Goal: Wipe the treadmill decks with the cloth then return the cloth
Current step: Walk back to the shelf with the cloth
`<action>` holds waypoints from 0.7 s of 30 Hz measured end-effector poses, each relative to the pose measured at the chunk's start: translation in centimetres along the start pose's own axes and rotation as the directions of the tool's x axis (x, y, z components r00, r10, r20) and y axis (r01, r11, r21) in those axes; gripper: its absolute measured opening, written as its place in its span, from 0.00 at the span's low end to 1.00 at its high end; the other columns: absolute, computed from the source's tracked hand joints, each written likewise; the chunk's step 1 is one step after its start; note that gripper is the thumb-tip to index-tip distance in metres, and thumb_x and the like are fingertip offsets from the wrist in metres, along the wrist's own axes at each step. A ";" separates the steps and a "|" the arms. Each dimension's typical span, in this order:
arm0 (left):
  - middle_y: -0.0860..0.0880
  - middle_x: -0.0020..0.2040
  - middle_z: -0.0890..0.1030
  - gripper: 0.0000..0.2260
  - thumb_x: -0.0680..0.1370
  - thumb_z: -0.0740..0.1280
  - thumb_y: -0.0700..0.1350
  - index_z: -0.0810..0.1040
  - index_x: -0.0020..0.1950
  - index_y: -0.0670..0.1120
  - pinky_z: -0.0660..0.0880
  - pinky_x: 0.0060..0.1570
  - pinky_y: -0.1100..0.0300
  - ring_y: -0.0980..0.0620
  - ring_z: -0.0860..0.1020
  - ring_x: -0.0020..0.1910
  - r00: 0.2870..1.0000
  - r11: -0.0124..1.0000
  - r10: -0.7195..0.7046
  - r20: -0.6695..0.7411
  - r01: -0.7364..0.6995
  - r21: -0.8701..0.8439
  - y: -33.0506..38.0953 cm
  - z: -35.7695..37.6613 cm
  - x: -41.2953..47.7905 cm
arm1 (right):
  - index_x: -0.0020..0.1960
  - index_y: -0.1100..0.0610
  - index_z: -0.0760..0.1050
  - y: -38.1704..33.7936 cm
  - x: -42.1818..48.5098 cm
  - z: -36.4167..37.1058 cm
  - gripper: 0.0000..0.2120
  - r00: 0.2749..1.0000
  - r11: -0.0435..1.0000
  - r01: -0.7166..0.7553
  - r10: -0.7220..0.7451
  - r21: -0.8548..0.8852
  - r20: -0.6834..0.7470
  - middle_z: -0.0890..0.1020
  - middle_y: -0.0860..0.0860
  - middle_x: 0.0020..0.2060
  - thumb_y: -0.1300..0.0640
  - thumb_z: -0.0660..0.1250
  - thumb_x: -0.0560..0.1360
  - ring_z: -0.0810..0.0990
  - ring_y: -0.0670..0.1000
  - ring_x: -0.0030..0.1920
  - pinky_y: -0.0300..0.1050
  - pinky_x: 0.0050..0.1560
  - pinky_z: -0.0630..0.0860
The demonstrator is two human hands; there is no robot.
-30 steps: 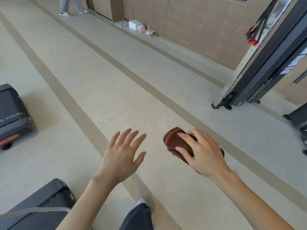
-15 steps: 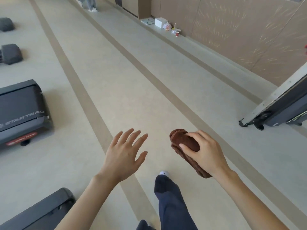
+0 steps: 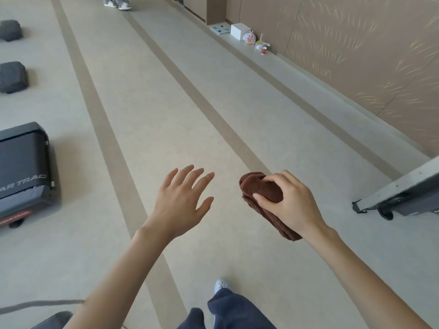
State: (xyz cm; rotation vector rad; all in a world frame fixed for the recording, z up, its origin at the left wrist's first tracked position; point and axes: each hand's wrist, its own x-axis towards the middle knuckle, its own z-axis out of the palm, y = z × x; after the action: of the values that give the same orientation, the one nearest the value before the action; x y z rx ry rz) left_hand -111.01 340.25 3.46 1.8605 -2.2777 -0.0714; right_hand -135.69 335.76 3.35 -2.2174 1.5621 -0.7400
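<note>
Treadmill (image 3: 23, 167) slid nearer as view panned; right hand (image 3: 288, 203) fingers curl over soft, light folded cloth (image 3: 266, 195), left hand (image 3: 183, 203) fingers spread, holding nothing.

The floor (image 3: 166, 110) is laid in a pale grey, and long brown stripes (image 3: 99, 119) are run along it to the far end. A brown wall (image 3: 356, 55) with thin light marks is seen on the right (soft light is spread over it). A low ledge (image 3: 299, 77) is set along its foot. A white box (image 3: 239, 31), a plastic bag (image 3: 249, 38) and a small cup (image 3: 264, 50) are kept close together on the ledge. Two dark pads (image 3: 13, 77) are left at the floor's left edge.
</note>
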 end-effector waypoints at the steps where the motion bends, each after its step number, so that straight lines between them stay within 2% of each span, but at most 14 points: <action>1: 0.47 0.66 0.74 0.22 0.78 0.63 0.53 0.70 0.70 0.48 0.62 0.68 0.45 0.44 0.68 0.69 1.000 1.000 0.000 0.000 0.000 0.002 0.1 0.3 1.4 | 0.49 0.51 0.77 0.8 1.3 0.0 0.15 1.000 1.000 0.002 -0.002 -0.003 0.002 0.76 0.43 0.44 0.46 0.73 0.67 0.77 0.46 0.44 0.44 0.43 0.75; 13: 0.48 0.67 0.73 0.22 0.78 0.61 0.55 0.68 0.71 0.50 0.60 0.69 0.48 0.46 0.66 0.70 0.994 0.999 -0.016 0.109 0.019 -0.030 -3.7 4.5 14.4 | 0.49 0.50 0.77 7.1 13.4 3.4 0.15 0.995 0.997 -0.081 0.081 0.002 0.058 0.76 0.43 0.44 0.45 0.73 0.66 0.78 0.48 0.44 0.47 0.44 0.76; 21: 0.48 0.67 0.73 0.22 0.78 0.60 0.55 0.68 0.71 0.50 0.60 0.69 0.48 0.45 0.67 0.70 0.993 0.999 0.026 0.112 -0.022 -0.033 -10.8 4.9 28.1 | 0.49 0.52 0.77 7.4 27.7 5.3 0.15 0.995 0.995 -0.093 0.094 -0.027 0.038 0.77 0.47 0.44 0.46 0.73 0.67 0.78 0.50 0.45 0.49 0.44 0.76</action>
State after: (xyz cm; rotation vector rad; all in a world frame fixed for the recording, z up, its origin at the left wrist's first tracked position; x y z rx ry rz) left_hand -106.76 310.25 0.38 1.8574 -2.3576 -0.2131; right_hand -130.99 307.04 1.27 -2.1468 1.6523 -0.6487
